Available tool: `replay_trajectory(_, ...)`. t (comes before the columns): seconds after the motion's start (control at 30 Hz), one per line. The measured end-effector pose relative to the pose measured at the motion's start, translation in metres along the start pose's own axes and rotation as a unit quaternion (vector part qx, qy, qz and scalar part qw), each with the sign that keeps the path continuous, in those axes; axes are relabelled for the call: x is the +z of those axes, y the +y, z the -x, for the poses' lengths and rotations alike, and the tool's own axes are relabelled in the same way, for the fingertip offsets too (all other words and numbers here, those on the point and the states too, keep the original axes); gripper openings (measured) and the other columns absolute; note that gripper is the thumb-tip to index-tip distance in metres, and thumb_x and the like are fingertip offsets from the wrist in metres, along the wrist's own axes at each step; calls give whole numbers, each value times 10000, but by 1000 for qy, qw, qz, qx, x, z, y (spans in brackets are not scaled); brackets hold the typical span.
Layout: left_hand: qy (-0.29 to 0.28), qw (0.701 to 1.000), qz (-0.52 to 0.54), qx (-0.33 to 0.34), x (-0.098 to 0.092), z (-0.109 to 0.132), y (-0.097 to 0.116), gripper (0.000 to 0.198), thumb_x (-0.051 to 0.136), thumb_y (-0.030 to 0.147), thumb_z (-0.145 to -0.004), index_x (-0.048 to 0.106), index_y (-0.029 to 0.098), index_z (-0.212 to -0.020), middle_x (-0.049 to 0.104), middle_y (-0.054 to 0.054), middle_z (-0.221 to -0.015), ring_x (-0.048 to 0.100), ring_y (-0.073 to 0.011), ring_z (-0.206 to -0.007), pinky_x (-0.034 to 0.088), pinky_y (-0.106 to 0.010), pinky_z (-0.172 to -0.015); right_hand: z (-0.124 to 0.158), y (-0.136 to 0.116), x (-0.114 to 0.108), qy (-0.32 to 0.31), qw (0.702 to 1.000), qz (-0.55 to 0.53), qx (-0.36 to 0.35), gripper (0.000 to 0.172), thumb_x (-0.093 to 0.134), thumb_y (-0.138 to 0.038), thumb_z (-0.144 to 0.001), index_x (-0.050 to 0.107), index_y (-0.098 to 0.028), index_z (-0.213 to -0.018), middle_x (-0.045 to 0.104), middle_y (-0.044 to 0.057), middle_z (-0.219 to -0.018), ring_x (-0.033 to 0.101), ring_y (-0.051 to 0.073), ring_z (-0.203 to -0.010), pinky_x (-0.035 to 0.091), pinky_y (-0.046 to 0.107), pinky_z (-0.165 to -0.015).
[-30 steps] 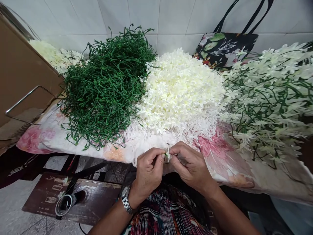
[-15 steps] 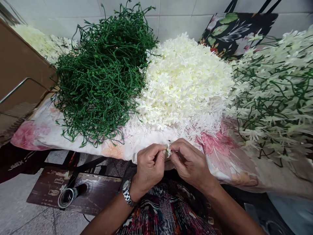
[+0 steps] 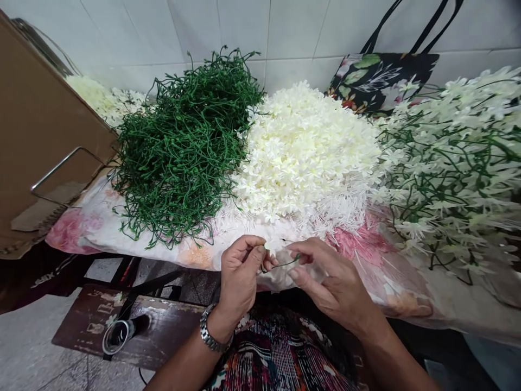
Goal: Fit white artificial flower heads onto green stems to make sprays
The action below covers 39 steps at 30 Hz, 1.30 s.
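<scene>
My left hand (image 3: 241, 267) is closed in a pinch on an artificial flower stem (image 3: 285, 264), thin and green, with a white blossom (image 3: 273, 246) at the fingertips. The stem's free part points right, toward my right hand (image 3: 330, 277). That hand is open, thumb and forefinger apart around the stem's green tip; whether they touch it I cannot tell. Beyond my hands lies a heap of loose white blossoms (image 3: 305, 157). To its left is a tangled pile of bare green stems (image 3: 179, 146), and at the right a mass of white flowers on green stems (image 3: 459, 179).
A flower-patterned cloth (image 3: 163, 254) covers the work surface. At left stands a cardboard box (image 3: 49, 125) with a wire handle. A black floral bag (image 3: 382, 81) leans on the tiled wall. A dark cup (image 3: 118, 335) sits by a low wooden bench (image 3: 166, 320).
My right hand has drawn off to the right and its fingers have parted. The blossom and green stem now show between my hands. The view has tilted up slightly.
</scene>
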<state>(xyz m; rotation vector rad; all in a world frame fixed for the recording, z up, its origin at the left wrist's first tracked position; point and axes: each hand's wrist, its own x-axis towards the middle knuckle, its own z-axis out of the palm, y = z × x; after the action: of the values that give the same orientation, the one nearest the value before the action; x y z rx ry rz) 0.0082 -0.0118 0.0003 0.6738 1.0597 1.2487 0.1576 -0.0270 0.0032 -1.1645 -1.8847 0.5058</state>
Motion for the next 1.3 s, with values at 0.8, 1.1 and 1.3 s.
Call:
replay_trajectory(0.8, -21, 999, -23, -40, -12, 6, 18, 159, 665, 247, -646, 538, 153, -628, 552, 21, -576, 384, -48, -410, 284, -169, -392, -18, 24, -10, -36, 970, 229, -66, 144, 444, -125, -870, 577, -169, -838, 550, 52, -726, 533, 175, -705, 454, 315, -631)
replay_trajectory(1.1, 1, 1000, -23, -20, -15, -6, 24, 165, 620, 252, -681, 480, 178, -726, 452, 85, -460, 277, -35, -384, 191, -143, -383, -27, 29, -3, -64, 964, 247, -74, 191, 404, -101, -862, 483, -182, -709, 474, 26, -662, 471, 155, -633, 399, 286, -601)
replay_trajectory(1.3, -27, 988, -152, 30, -8, -24, 20, 61, 547, 199, -694, 493, 186, -719, 400, 82, -519, 282, -55, -426, 223, -179, -425, -26, 24, -8, 7, 991, 127, -40, 121, 439, -97, -852, 482, -188, -785, 495, -15, -649, 479, 90, -545, 402, 206, -520)
